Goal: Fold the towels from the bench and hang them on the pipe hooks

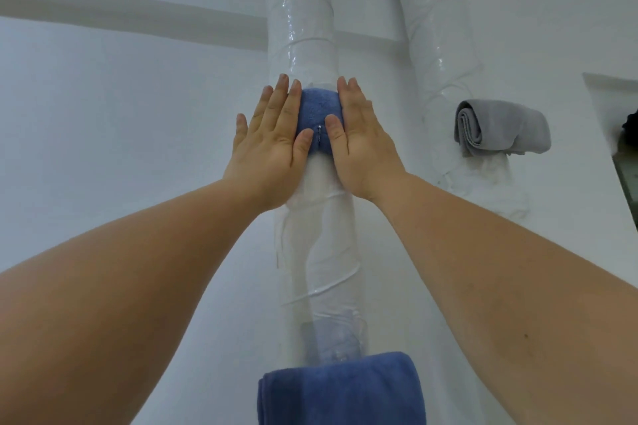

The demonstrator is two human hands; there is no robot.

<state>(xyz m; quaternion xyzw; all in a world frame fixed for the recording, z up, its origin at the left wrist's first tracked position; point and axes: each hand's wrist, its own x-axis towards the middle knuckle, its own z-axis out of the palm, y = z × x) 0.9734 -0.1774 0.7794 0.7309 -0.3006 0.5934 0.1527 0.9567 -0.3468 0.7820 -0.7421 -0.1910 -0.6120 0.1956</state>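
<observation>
- Closest to the camera, a folded dark-blue terry towel (341,390) hangs across the front of a white vertical pipe wrapped in glossy tape (303,28), at the bottom edge of the view; what carries it is hidden under the cloth.
- Just above that towel, a patch of clear plastic (331,338) sits on the pipe's front.
- Two bare forearms reach up along either side of the pipe.
- Higher on the same pipe sits a second blue terry towel (316,110), folded small and showing only as a rounded strip between the two hands.
- The left hand (272,141) lies flat against the towel's left side, its fingers (281,97) straight and slightly spread, grasping nothing; its thumb rests on the cloth.
- The right hand (362,145) lies flat against the towel's right side, fingers straight and held together, released rather than clenched; its thumb also rests on the cloth.
- Between the two thumbs, a thin metal hook tip (319,134) pokes out in front of the blue cloth.
- To the right, well apart, a second white tape-wrapped pipe (435,45) runs up the white wall (138,148).
- A folded grey towel (500,126) hangs just beside that second pipe, its layered edge facing left.
- A white horizontal pipe (121,10) crosses the wall behind both upright pipes.
</observation>
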